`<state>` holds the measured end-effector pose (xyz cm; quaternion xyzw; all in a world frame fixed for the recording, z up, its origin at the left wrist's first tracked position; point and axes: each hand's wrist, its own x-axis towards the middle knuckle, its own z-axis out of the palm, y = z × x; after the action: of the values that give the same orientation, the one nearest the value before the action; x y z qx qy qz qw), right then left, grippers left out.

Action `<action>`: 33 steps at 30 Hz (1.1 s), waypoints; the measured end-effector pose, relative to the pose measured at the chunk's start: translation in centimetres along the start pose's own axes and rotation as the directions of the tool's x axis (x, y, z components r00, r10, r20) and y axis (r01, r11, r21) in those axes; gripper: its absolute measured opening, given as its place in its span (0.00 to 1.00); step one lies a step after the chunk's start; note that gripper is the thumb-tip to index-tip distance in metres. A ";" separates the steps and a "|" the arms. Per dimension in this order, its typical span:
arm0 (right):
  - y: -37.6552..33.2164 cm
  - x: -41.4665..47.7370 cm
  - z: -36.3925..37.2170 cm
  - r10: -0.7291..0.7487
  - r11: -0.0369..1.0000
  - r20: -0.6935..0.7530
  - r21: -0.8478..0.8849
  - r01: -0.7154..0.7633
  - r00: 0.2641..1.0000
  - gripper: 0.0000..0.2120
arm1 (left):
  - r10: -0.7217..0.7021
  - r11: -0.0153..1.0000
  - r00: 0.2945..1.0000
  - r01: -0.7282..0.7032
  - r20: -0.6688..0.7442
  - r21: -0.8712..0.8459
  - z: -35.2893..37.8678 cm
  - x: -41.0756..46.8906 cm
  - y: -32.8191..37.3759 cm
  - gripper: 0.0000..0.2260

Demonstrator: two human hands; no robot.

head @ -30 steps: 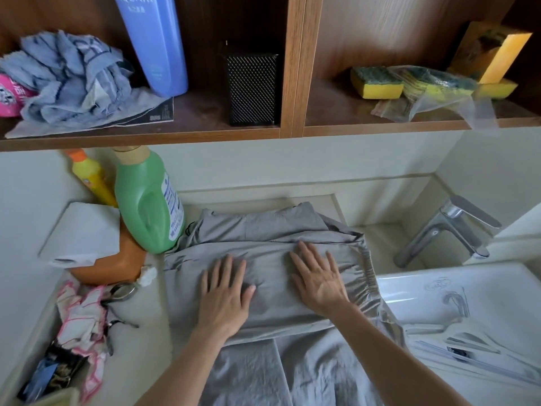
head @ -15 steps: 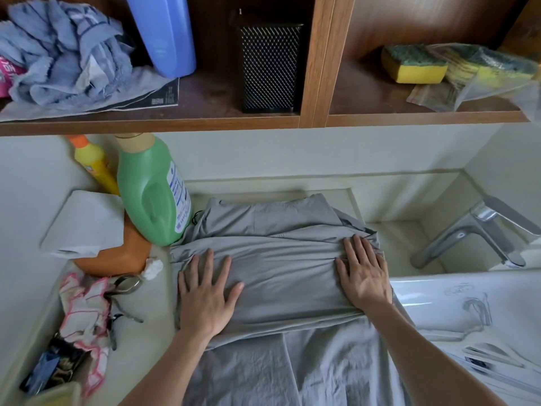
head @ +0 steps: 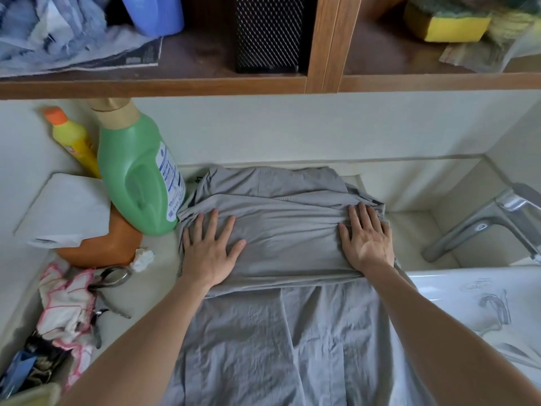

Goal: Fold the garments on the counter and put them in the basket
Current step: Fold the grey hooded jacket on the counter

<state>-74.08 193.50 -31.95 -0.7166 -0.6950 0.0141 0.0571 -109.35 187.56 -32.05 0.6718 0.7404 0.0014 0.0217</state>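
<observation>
Two bottles stand at the left of the counter [head: 159,275]: a yellow bottle [head: 74,142] with an orange cap and a green bottle [head: 137,177] whose white label carries blue print too small to read. Just right of them lies one grey garment [head: 281,238], its upper part folded over. The left hand [head: 209,253] presses flat on the fold's left end and the right hand [head: 367,243] on its right end, fingers straight, hands well apart. One chrome tap [head: 480,227] stands far right.
</observation>
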 end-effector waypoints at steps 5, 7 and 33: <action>0.1 0.9 0.4 -0.017 1.000 0.019 0.004 0.017 1.000 0.34 | 0.014 1.000 1.000 -0.014 0.009 0.027 0.2 1.3 0.1 0.32; 0.3 1.1 -0.3 -0.092 0.996 0.086 0.023 0.091 0.992 0.38 | -0.019 0.999 0.998 0.017 0.057 0.042 -0.5 1.2 0.6 0.31; 1.3 -17.1 -1.7 -0.337 0.941 0.146 0.075 0.329 0.930 0.29 | -0.240 0.851 0.959 0.283 0.152 -0.442 -5.2 -24.3 0.4 0.22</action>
<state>-73.21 176.29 -31.38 -0.5835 -0.8081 0.0778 0.0213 -106.81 163.58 -26.14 0.5399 0.8015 0.1430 0.2135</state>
